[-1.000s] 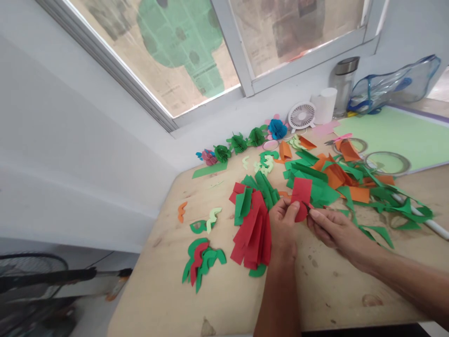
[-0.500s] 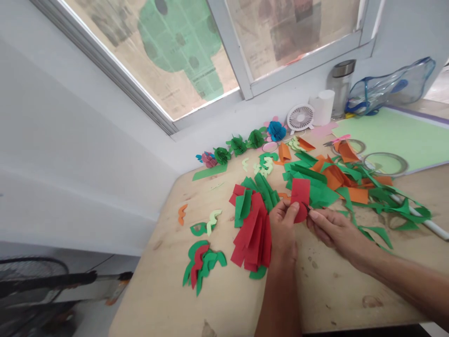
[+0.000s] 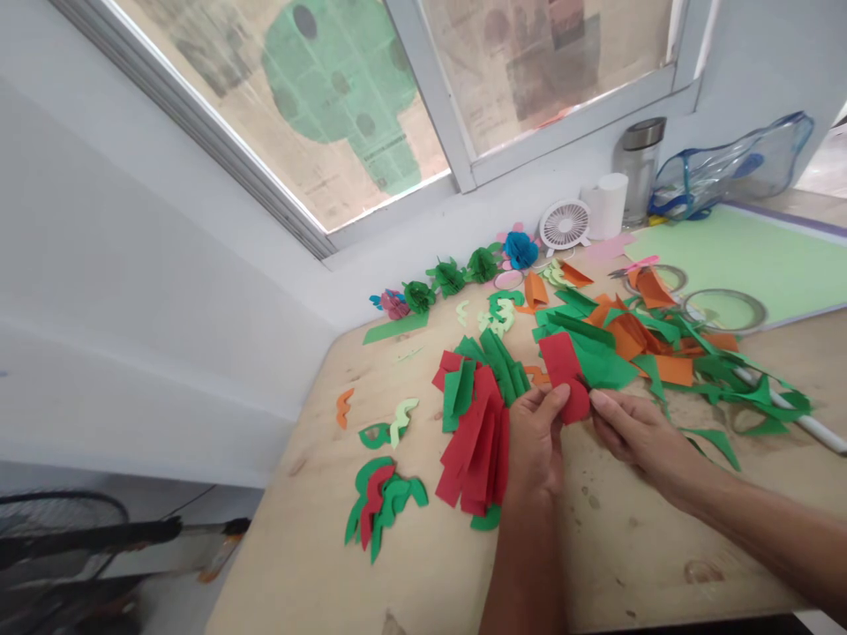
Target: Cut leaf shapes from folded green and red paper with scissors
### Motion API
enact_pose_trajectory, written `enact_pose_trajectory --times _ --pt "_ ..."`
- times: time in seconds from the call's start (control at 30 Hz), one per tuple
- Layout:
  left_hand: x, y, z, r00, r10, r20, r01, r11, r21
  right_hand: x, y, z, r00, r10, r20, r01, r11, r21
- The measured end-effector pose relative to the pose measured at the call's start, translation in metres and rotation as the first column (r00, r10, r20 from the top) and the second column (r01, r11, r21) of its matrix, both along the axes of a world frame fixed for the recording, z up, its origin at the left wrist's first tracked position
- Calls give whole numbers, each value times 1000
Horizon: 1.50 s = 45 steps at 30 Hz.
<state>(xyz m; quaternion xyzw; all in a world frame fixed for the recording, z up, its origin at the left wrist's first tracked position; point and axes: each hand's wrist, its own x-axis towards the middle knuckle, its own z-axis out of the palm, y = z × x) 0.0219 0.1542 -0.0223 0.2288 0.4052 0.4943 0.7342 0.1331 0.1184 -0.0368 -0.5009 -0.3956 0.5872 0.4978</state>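
Note:
My left hand (image 3: 537, 428) pinches a folded piece of red paper (image 3: 561, 357), whose lower end is rounded. On its right, my right hand (image 3: 632, 434) is closed around small scissors (image 3: 582, 382); only the dark blades show, at the paper's edge, and the handles are hidden in my fingers. Just left of my left hand lies a stack of folded red paper strips (image 3: 473, 454), with folded green paper strips (image 3: 499, 360) behind it. Farther left is a small pile of wavy green cut-outs (image 3: 387, 498) with a red wavy cut-out (image 3: 374, 498) on top.
Green and orange paper scraps (image 3: 635, 335) spread over the table's right side, near tape rolls (image 3: 724, 309) and a white stick (image 3: 820, 432). Paper pompom figures (image 3: 450, 275) line the wall. A small fan (image 3: 565, 227), a bottle (image 3: 640, 172) and a clear bag (image 3: 734, 168) stand behind.
The red paper has turned, its top tilting left and its rounded end swinging right. Both hands have shifted slightly right, and the scissors' blades sit higher along the paper's edge.

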Motion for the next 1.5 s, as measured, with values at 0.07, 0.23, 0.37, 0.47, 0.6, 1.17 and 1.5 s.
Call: enact_pose_trajectory --times 0.07,0.23,0.37,0.47,0.6,1.17,1.5 --pt "-1 0 0 999 -17 31 17 1000 0 0 0 0 1000 -10 -12 10 1000 -5" --pt "-2 -1 2 994 -47 97 45 999 24 1 1 4 1000 -11 -21 11 1000 -15" --pt "-2 0 0 992 -45 117 43 999 21 1 0 8 1000 -9 6 9 1000 -20" --pt "-2 -1 -1 991 -73 115 70 997 29 2 -1 8 1000 -11 -2 11 1000 -19" --pt "-3 -2 0 985 -142 94 139 989 43 3 -1 5 998 -8 -55 5 999 -49" --pt "-3 0 1 992 -32 124 23 997 70 3 -2 1 991 3 -132 -11 998 -55" --pt "-4 1 2 985 -108 135 107 994 19 3 -3 10 998 -1 -66 -1 999 -40"
